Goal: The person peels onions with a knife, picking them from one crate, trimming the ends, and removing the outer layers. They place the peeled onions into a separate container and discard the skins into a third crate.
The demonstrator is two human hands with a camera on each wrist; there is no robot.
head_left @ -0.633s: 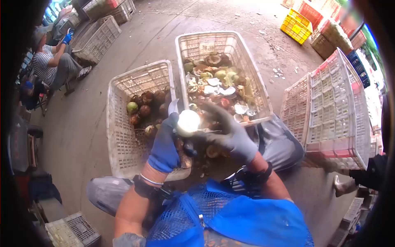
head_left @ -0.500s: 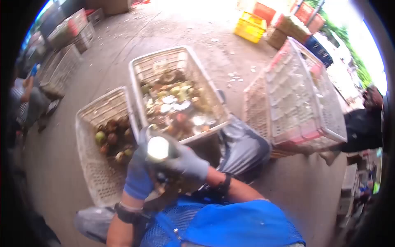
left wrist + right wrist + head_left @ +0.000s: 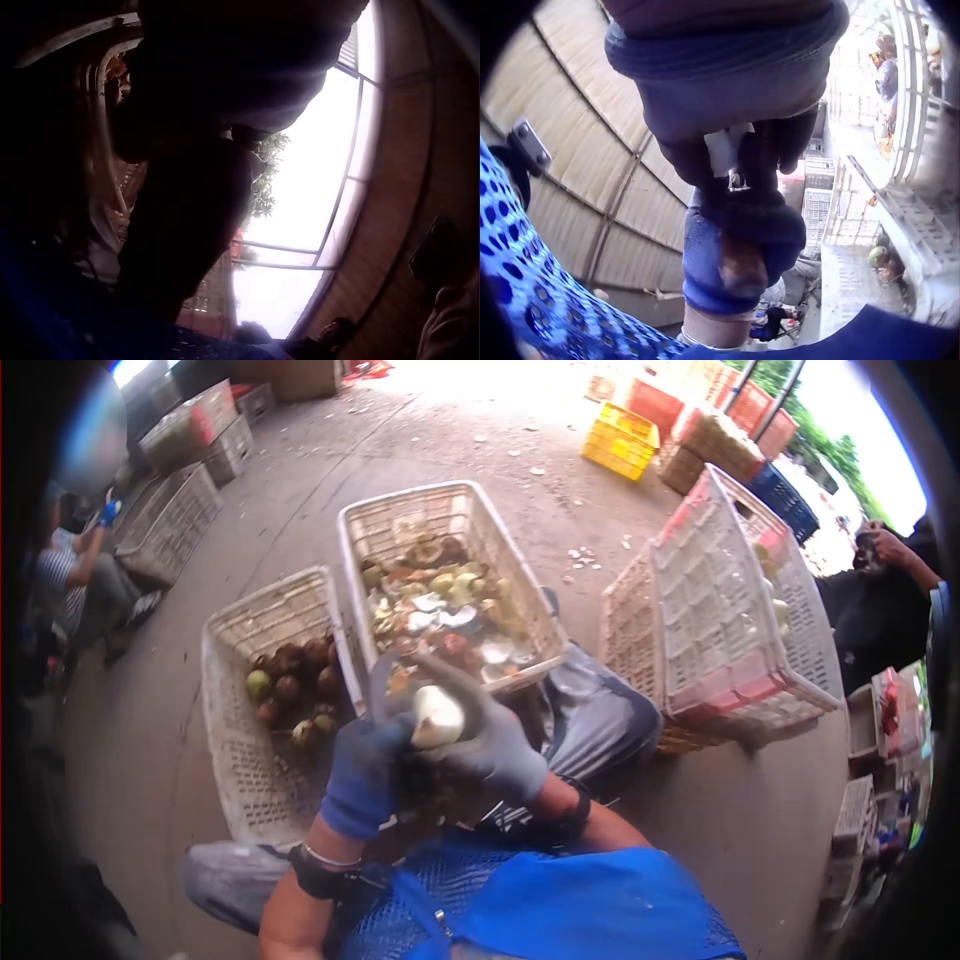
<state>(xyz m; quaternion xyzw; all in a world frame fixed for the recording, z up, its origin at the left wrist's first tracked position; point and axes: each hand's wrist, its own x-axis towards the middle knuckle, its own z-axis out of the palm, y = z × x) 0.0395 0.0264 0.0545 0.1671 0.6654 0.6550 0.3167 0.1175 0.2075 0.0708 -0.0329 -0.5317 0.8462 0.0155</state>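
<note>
In the head view, my left hand (image 3: pixel 362 775) wears a blue glove and grips a knife, whose blurred grey blade (image 3: pixel 380 685) points away from me. My right hand (image 3: pixel 497 748), in a grey glove, holds a white peeled coconut (image 3: pixel 438 717) close beside the left fingers. The right wrist view has the right hand (image 3: pixel 727 105) near the top and the blue-gloved left hand below it, with a bit of white coconut between them. Deep shadow covers the hands in the left wrist view.
Beyond the hands, a white crate (image 3: pixel 555 630) contains husks, shells and white pieces. Left of it, another crate (image 3: pixel 225 720) has brown coconuts at the bottom. Tall crates (image 3: pixel 720 590) stand at the right, a yellow crate (image 3: pixel 618 445) farther back. Other people sit at both sides.
The head view has swung, so both crates and hands now appear lower and farther left. My right hand's spread fingers have come in around the coconut. The left hand still holds the knife.
</note>
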